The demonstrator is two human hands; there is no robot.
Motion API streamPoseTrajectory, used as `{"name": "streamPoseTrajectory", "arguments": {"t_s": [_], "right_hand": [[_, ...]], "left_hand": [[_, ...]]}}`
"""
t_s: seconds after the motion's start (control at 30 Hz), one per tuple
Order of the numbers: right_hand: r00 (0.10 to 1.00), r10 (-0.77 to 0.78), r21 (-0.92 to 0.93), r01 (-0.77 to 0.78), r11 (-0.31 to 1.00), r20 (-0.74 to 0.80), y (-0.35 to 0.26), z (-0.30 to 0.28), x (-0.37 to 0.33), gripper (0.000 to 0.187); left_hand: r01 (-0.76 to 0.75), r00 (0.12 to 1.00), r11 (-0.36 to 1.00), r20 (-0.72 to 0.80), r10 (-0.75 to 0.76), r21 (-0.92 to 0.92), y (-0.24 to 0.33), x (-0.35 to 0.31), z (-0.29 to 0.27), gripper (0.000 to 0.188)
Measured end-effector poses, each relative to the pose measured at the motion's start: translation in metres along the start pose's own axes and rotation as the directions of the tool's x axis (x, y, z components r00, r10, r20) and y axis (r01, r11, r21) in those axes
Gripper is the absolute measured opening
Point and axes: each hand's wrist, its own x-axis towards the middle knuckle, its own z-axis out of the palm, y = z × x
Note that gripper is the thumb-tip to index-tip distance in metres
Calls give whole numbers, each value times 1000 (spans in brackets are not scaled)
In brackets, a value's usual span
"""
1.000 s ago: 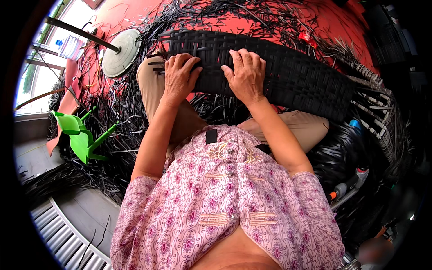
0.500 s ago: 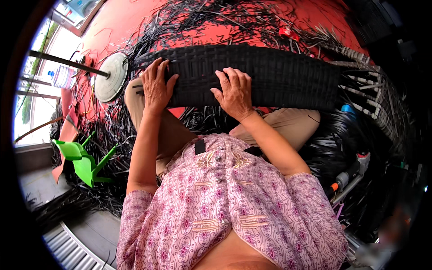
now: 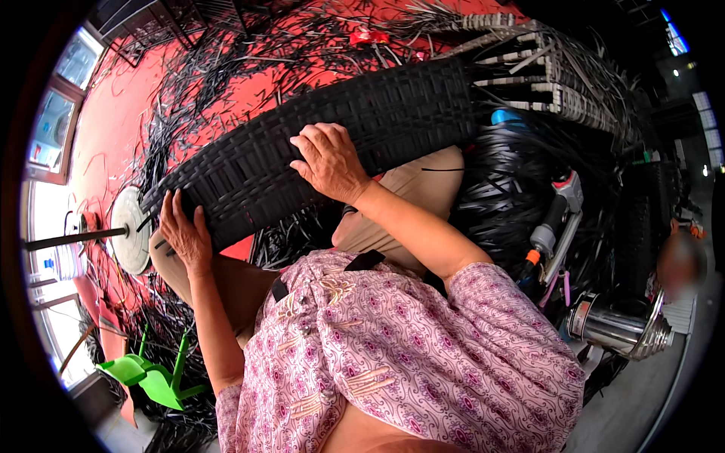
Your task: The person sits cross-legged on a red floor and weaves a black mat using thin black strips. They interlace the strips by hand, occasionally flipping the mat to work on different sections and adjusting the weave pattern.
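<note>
A long, slightly curved panel (image 3: 249,181) woven from flat black strips lies slantwise across my lap, over my legs in tan trousers (image 3: 393,204). At the panel's left end rests my left hand (image 3: 186,234), palm down, its fingers stretched and thumb apart. My right hand (image 3: 330,162) lies on the middle of the weave with its fingers loosely bent and thumb spread. Neither hand visibly grips a strip. A few loose strip ends stick out beside the left hand.
Black strips (image 3: 491,181) lie heaped on the red floor (image 3: 121,136). Nearby are a round pale disc with a rod (image 3: 130,230), a green plastic chair-like item (image 3: 155,377), a power tool (image 3: 555,211), a shiny metal canister (image 3: 615,325) and a partly woven frame (image 3: 547,79).
My view has swung to the right, so the panel now appears tilted and further left. The metal canister has come into view. Both hands stay on the panel in roughly the same places.
</note>
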Motion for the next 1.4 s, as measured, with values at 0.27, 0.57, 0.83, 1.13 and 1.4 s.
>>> {"name": "streamPoseTrajectory", "arguments": {"t_s": [0.27,0.57,0.83,1.13,1.4], "right_hand": [[998,52,5,-52,999,-28,14,-28,-19,47],[918,251,-37,-275,961,-308,93,-66,-1,12],[771,512,-234,-615,753,-378,234,-122,-65,23],[335,942,637,-720,276,-30,295,-109,-110,48],[264,959,766,-636,93,102,263,-119,-98,41]], "left_hand": [[-26,1000,1000,-8,26,0,-8,-3,7,55],[-40,999,999,-14,40,8,-7,0,11,55],[30,1000,999,0,-30,38,-8,-8,9,54],[595,713,739,-215,-667,-317,-58,-12,-18,38],[641,743,590,204,-637,-491,-132,33,28,48]]}}
